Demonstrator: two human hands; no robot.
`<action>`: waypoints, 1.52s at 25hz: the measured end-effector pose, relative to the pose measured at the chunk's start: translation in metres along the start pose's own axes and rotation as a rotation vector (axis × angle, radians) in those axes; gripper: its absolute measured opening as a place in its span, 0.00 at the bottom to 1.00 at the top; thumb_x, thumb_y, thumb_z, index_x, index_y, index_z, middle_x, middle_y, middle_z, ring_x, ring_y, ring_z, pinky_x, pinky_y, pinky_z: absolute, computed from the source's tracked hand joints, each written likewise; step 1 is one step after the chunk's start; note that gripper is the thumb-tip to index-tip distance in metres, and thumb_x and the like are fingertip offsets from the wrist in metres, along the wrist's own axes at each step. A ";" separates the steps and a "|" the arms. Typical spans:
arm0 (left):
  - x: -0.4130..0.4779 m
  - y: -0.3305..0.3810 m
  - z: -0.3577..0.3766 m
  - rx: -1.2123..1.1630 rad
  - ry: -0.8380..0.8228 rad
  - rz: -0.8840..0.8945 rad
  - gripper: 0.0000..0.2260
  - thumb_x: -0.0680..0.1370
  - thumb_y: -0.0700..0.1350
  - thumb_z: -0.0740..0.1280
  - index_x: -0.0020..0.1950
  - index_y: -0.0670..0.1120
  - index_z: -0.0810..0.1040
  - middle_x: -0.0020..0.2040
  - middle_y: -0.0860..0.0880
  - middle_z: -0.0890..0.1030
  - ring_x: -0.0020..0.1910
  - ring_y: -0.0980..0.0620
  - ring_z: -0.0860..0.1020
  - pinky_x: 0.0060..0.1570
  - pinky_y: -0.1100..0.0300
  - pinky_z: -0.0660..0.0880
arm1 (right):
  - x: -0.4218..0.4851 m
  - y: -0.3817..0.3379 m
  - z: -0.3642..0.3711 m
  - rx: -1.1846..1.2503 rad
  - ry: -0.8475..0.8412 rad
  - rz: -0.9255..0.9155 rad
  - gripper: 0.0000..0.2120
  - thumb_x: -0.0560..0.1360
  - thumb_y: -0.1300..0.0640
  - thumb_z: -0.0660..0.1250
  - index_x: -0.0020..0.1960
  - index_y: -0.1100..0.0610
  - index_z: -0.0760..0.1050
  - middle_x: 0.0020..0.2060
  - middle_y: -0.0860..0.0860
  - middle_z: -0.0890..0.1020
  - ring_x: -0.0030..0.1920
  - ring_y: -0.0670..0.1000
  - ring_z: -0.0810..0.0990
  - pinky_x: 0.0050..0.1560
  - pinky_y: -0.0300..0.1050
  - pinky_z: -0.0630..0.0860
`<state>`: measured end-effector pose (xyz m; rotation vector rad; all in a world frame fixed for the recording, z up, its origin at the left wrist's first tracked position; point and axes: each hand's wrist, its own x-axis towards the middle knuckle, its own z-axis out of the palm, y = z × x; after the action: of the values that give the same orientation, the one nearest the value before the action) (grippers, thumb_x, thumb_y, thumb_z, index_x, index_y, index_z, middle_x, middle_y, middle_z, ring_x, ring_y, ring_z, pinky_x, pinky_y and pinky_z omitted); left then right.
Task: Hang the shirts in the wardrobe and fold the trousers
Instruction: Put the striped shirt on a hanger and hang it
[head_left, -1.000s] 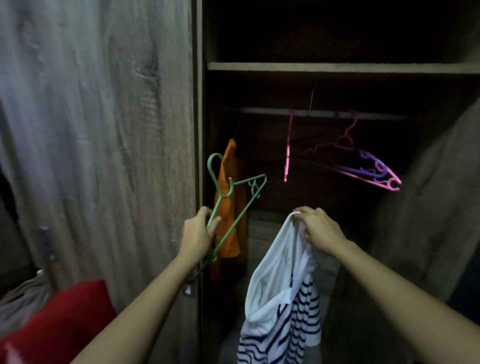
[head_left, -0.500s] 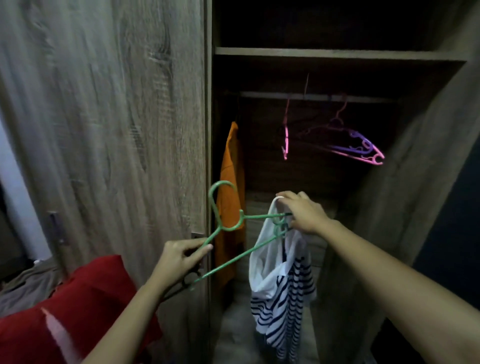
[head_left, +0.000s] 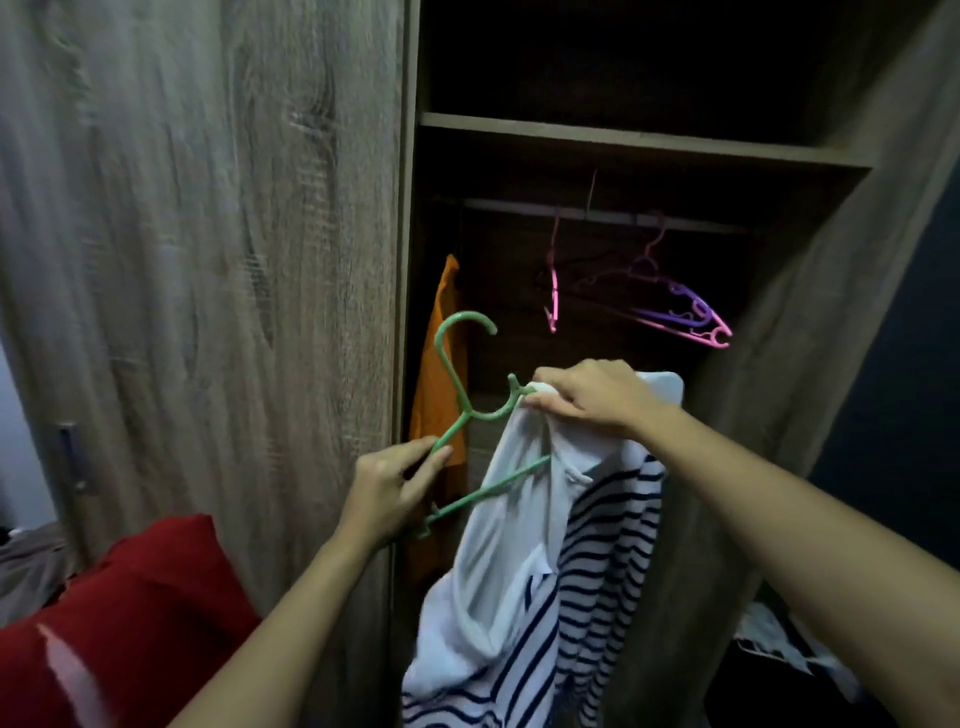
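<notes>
Seen from the head camera, the green plastic hanger is in the air in front of the open wardrobe, near its left edge. Its hook points up and curls to the right, and its long axis slants from lower left to upper right. The left hand holds the hanger's lower left arm, with the fingers pinched closed on it.

The upper right arm of the hanger runs into the neck of a white shirt with navy stripes. The right hand grips the shirt's bunched top edge, fingers curled tightly round the cloth. The shirt hangs straight down from that hand, long axis vertical, neck up.

Inside, an orange garment hangs at the left end of the rail. Bare pink and purple hangers hang further right. A red cushion lies at lower left, before the closed door. No writing can be read.
</notes>
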<state>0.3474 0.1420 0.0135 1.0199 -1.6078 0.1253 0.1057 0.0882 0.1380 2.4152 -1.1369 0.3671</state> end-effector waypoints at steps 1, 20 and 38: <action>0.005 0.002 -0.001 0.135 0.039 0.003 0.22 0.77 0.60 0.60 0.52 0.44 0.83 0.47 0.48 0.85 0.44 0.53 0.82 0.43 0.60 0.76 | 0.000 0.003 0.003 -0.044 0.047 0.017 0.32 0.67 0.29 0.37 0.48 0.47 0.69 0.40 0.51 0.82 0.46 0.57 0.81 0.37 0.45 0.64; 0.032 -0.040 0.001 0.021 -1.017 -0.730 0.16 0.71 0.37 0.66 0.59 0.46 0.74 0.46 0.42 0.77 0.34 0.50 0.74 0.30 0.64 0.72 | -0.065 0.060 0.046 -0.087 0.376 0.013 0.24 0.76 0.32 0.44 0.39 0.52 0.61 0.26 0.51 0.76 0.24 0.54 0.77 0.20 0.43 0.65; 0.080 0.015 0.022 0.668 -0.912 -0.733 0.33 0.72 0.40 0.69 0.74 0.41 0.57 0.69 0.39 0.65 0.65 0.39 0.70 0.62 0.50 0.69 | -0.043 0.023 0.058 -0.138 0.284 0.195 0.21 0.75 0.37 0.51 0.37 0.53 0.68 0.25 0.52 0.77 0.25 0.57 0.77 0.23 0.40 0.60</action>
<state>0.3251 0.0954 0.0797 2.3685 -1.8843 -0.3844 0.0637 0.0752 0.0759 2.0607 -1.2252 0.6492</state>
